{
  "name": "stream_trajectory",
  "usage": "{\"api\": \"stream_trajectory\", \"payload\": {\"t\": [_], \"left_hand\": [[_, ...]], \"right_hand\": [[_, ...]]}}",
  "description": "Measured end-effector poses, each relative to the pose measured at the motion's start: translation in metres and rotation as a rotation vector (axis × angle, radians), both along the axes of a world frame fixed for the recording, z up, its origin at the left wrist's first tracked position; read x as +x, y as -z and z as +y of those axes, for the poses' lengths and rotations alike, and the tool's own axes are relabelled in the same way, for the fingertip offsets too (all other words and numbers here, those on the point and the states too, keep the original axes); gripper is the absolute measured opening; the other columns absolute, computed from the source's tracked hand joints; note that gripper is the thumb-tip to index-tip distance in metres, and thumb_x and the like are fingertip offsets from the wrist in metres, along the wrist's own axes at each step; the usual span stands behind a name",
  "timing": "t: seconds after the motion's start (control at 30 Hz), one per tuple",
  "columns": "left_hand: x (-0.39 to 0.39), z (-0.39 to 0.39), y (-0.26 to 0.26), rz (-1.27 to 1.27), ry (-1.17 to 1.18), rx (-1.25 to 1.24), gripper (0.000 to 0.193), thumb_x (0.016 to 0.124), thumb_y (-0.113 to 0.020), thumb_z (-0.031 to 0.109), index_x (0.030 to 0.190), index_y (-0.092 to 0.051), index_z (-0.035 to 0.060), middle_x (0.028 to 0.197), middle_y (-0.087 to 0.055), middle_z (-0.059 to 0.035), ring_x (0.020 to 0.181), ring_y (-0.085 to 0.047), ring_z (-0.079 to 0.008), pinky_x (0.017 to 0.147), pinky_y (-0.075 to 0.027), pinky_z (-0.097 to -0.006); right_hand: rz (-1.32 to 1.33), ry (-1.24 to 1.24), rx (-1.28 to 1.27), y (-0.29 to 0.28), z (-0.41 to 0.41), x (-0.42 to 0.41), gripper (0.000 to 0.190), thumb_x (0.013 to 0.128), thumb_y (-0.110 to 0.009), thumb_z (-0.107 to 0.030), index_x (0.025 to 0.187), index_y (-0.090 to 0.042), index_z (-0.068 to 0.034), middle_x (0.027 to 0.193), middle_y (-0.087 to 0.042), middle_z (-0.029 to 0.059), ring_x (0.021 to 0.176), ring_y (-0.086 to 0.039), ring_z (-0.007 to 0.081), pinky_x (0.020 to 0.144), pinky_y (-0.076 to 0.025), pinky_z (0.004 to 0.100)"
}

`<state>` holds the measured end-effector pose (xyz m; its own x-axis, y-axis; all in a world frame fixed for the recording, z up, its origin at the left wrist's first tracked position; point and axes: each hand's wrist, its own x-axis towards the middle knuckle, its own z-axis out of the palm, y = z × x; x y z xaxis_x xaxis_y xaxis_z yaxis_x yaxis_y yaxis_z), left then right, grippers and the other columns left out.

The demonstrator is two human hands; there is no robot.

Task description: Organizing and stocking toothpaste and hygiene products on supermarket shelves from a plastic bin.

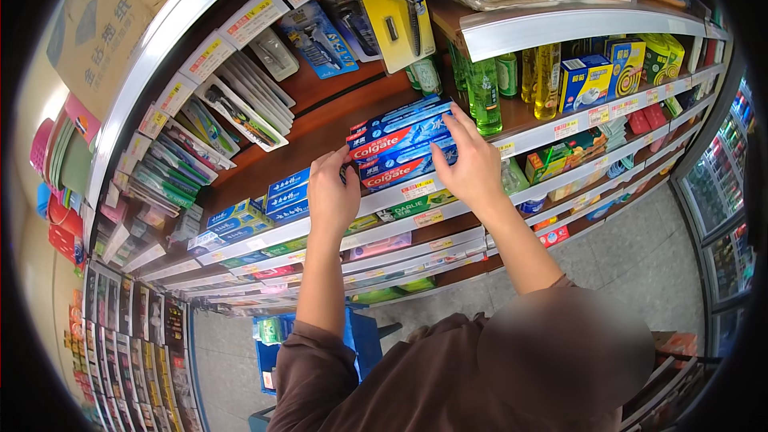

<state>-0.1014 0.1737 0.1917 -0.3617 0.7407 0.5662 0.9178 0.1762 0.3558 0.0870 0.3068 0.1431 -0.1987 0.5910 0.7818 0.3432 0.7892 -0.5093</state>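
Several Colgate toothpaste boxes [390,145] lie stacked on a brown store shelf, behind its price rail. At the left end of the stack is my left hand [333,189], its fingertips at the box ends. My right hand [470,162] is at the other end, fingers on the upper boxes and thumb lower on the front. Together the hands flank the stack. Blue and white toothpaste boxes [288,195] stand just left of my left hand, with yellow and blue boxes [239,219] beyond. Green bottles [483,96] stand to the right of my right hand.
Carded razors [399,18] and toothbrushes [243,111] hang above the shelf. A shelf with a metal edge [576,27] juts out at upper right. Lower shelves hold Darlie boxes [414,206] and other goods. A blue crate [364,336] is below, by the person's body.
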Motion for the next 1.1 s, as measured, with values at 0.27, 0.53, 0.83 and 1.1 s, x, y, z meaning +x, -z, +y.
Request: {"api": "stream_trajectory", "payload": {"t": [0.27,0.53,0.83,1.1], "left_hand": [[-0.001,0.001,0.01,0.07,0.016,0.065,0.036,0.082,-0.059,0.002,0.117,-0.062,-0.0041,0.109,-0.064,-0.0204,0.11,-0.055,-0.0369,0.096,-0.044,-0.0421],[-0.002,0.0,0.017,0.022,0.044,0.097,0.042,0.08,-0.065,0.008,0.121,-0.06,-0.0006,0.115,-0.061,-0.0248,0.115,-0.054,-0.0378,0.1,-0.039,-0.0471],[0.007,-0.002,0.019,0.084,-0.019,0.022,0.056,0.078,-0.07,0.013,0.129,-0.053,0.0001,0.123,-0.057,-0.0259,0.123,-0.049,-0.0396,0.106,-0.031,-0.0488],[0.013,-0.023,0.02,0.178,0.094,0.236,0.06,0.075,-0.07,0.009,0.131,-0.048,0.0022,0.116,-0.058,-0.0218,0.116,-0.052,-0.0371,0.105,-0.028,-0.0602]], "right_hand": [[-0.031,-0.063,-0.002,0.006,0.004,0.004,0.045,0.079,-0.068,-0.022,0.117,-0.058,0.0,0.139,-0.049,0.0161,0.084,-0.068,0.0326,0.07,-0.055,0.0397],[-0.011,-0.198,-0.07,0.004,0.005,0.011,0.047,0.077,-0.072,-0.024,0.117,-0.058,-0.003,0.142,-0.046,0.0151,0.094,-0.066,0.0324,0.075,-0.055,0.0388],[0.028,-0.225,-0.099,0.011,0.007,0.007,0.041,0.077,-0.072,-0.019,0.112,-0.06,-0.002,0.141,-0.048,0.0153,0.095,-0.067,0.0296,0.068,-0.055,0.0347],[0.217,-0.149,0.047,0.015,-0.014,-0.003,0.03,0.075,-0.074,-0.008,0.102,-0.063,-0.001,0.128,-0.056,0.0172,0.075,-0.065,0.0209,0.057,-0.051,0.0279]]}}
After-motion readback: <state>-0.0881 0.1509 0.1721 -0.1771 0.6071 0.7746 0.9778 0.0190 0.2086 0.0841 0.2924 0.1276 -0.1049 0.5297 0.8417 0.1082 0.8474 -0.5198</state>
